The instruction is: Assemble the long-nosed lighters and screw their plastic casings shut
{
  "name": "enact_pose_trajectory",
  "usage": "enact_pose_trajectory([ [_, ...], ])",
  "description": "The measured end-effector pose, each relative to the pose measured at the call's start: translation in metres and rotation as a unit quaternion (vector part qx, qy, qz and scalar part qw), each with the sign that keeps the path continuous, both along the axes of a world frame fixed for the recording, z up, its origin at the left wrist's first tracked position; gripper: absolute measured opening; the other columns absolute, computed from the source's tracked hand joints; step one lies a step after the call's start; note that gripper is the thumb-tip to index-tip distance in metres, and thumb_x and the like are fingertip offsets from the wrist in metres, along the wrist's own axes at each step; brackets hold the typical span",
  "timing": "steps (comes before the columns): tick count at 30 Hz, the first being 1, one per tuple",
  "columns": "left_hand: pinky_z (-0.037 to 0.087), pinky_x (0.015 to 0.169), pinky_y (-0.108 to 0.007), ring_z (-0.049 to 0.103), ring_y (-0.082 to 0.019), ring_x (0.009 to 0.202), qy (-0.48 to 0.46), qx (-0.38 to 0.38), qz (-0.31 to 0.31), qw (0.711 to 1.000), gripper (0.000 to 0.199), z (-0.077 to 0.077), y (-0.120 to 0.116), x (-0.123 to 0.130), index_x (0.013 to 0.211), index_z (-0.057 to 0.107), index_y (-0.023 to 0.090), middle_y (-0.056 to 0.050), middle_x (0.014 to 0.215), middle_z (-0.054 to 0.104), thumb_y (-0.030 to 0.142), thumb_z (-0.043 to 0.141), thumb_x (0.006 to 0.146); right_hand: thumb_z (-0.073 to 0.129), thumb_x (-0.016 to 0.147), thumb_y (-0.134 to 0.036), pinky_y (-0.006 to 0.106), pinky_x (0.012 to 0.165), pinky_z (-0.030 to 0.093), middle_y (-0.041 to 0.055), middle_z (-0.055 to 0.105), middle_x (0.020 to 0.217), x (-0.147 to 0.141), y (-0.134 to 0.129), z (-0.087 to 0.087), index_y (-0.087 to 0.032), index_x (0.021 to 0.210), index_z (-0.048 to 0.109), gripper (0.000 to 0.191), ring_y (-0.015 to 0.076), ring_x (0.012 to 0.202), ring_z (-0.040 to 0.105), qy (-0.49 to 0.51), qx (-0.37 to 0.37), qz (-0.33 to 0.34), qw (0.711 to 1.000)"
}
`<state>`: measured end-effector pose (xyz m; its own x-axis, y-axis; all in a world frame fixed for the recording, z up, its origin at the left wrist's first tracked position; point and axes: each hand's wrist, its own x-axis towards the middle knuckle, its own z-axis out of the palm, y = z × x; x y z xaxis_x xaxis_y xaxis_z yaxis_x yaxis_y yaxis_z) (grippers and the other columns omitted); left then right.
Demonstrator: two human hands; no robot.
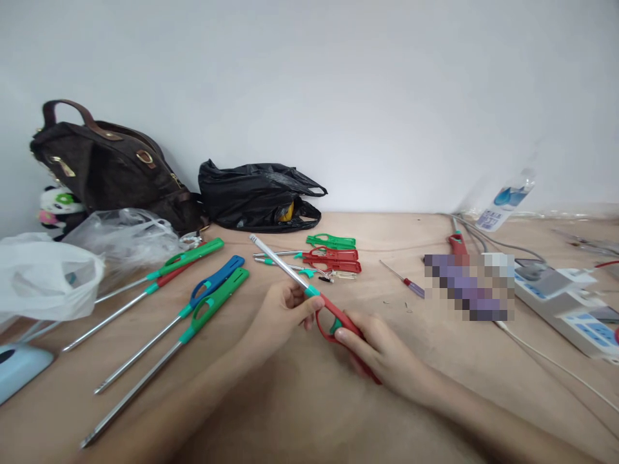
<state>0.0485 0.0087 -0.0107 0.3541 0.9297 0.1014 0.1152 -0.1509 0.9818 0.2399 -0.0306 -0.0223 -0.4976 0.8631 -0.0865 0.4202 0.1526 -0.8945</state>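
Both my hands hold one long-necked gas lighter (282,260) with a red handle, a teal collar and a silver tube that points up and to the left. My left hand (283,309) grips it around the collar, thumb on top. Wrapped round the red handle is my right hand (380,348), its thumb beside the green trigger (334,326). Just beyond lie red handle shells (338,258) and a green handle shell (333,241), with small inner parts (331,276) near them. A screwdriver (411,286) with a purple handle rests to the right.
Several lighters with green (220,296), blue (217,280) and red handles lie at left beside plastic bags (48,277). A brown backpack (116,167) and a black bag (256,193) lean by the wall. At right are a power strip (556,309), cables and a tilted bottle (507,200).
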Motion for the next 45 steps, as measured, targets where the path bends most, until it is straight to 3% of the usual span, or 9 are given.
enact_pose_trajectory([
  [5, 0.034, 0.045, -0.022, 0.043, -0.01, 0.044, 0.156, 0.214, 0.046, 0.963, 0.051, -0.009, -0.007, -0.006, 0.059, 0.049, 0.017, 0.004, 0.047, 0.046, 0.053, 0.041, 0.095, 0.037, 0.097, -0.044, 0.023, 0.046, 0.032, -0.0038, 0.05, 0.052, 0.008, 0.011, -0.012, -0.02, 0.079, 0.048, 0.033, 0.012, 0.045, 0.047, -0.029, 0.023, -0.052, 0.998],
  [9, 0.044, 0.077, -0.032, 0.061, -0.02, 0.083, 0.311, 0.559, 0.049, 0.767, 0.023, -0.014, -0.014, 0.0, 0.09, 0.065, 0.017, -0.007, 0.088, 0.069, 0.026, 0.045, 0.098, 0.049, 0.094, -0.038, 0.026, 0.057, 0.036, 0.0053, 0.066, 0.073, 0.011, 0.017, -0.017, -0.017, 0.087, 0.058, 0.024, 0.0184, 0.063, 0.059, -0.187, 0.156, -0.034, 0.969],
  [12, 0.043, 0.085, -0.034, 0.062, -0.021, 0.088, 0.387, 0.607, -0.019, 0.694, 0.031, -0.015, -0.01, 0.002, 0.105, 0.063, 0.012, -0.01, 0.095, 0.069, 0.015, 0.032, 0.1, 0.057, 0.091, -0.04, 0.027, 0.059, 0.036, 0.008, 0.07, 0.085, 0.011, 0.016, -0.014, -0.017, 0.099, 0.062, 0.025, 0.0212, 0.07, 0.062, -0.23, 0.21, 0.014, 0.95],
  [16, 0.047, 0.072, -0.032, 0.06, -0.019, 0.069, 0.397, 0.597, -0.032, 0.696, 0.039, -0.015, 0.004, -0.009, 0.092, 0.062, 0.011, -0.006, 0.075, 0.065, 0.011, 0.024, 0.1, 0.055, 0.092, -0.044, 0.026, 0.059, 0.038, 0.0032, 0.069, 0.079, 0.023, 0.021, -0.007, -0.019, 0.092, 0.064, 0.027, 0.0176, 0.066, 0.06, -0.165, 0.213, 0.027, 0.963],
  [20, 0.049, 0.074, -0.034, 0.064, -0.022, 0.079, 0.393, 0.581, 0.015, 0.712, 0.037, -0.011, 0.011, -0.021, 0.099, 0.062, 0.01, -0.01, 0.085, 0.069, 0.009, 0.025, 0.098, 0.048, 0.096, -0.037, 0.026, 0.059, 0.041, 0.0046, 0.069, 0.081, 0.042, 0.031, -0.008, -0.018, 0.098, 0.064, 0.025, 0.0168, 0.066, 0.061, -0.14, 0.271, -0.002, 0.952],
  [28, 0.053, 0.077, -0.033, 0.066, -0.022, 0.092, 0.351, 0.531, -0.038, 0.77, 0.027, -0.019, -0.01, -0.002, 0.113, 0.056, 0.011, -0.011, 0.102, 0.07, 0.017, 0.034, 0.099, 0.047, 0.096, -0.029, 0.03, 0.067, 0.045, 0.0091, 0.069, 0.086, 0.035, 0.027, -0.016, -0.016, 0.098, 0.065, 0.022, 0.0208, 0.076, 0.064, -0.197, 0.363, 0.035, 0.91],
  [33, 0.048, 0.055, -0.03, 0.064, -0.019, 0.066, 0.388, 0.61, -0.049, 0.689, 0.026, -0.039, -0.01, 0.008, 0.099, 0.06, 0.008, -0.008, 0.078, 0.067, 0.007, 0.034, 0.097, 0.063, 0.088, -0.036, 0.028, 0.071, 0.048, 0.0074, 0.071, 0.103, 0.043, 0.039, -0.004, -0.02, 0.107, 0.067, 0.025, 0.0185, 0.082, 0.065, -0.111, 0.226, 0.095, 0.963],
  [37, 0.046, 0.053, -0.032, 0.06, -0.02, 0.063, 0.414, 0.648, -0.057, 0.637, 0.025, -0.045, -0.01, 0.01, 0.099, 0.06, 0.006, -0.01, 0.077, 0.065, 0.004, 0.036, 0.094, 0.047, 0.093, -0.022, 0.028, 0.066, 0.046, 0.0066, 0.071, 0.092, 0.067, 0.055, 0.003, -0.017, 0.093, 0.069, 0.022, 0.0175, 0.076, 0.064, -0.159, 0.229, -0.016, 0.96],
  [45, 0.045, 0.06, -0.029, 0.058, -0.019, 0.072, 0.404, 0.613, -0.063, 0.676, 0.015, -0.048, -0.005, 0.005, 0.099, 0.06, 0.011, -0.01, 0.089, 0.064, 0.01, 0.045, 0.094, 0.048, 0.081, -0.004, 0.026, 0.06, 0.038, 0.0066, 0.066, 0.084, 0.081, 0.064, -0.004, -0.016, 0.078, 0.069, 0.024, 0.0153, 0.067, 0.061, -0.391, 0.271, -0.001, 0.88],
])
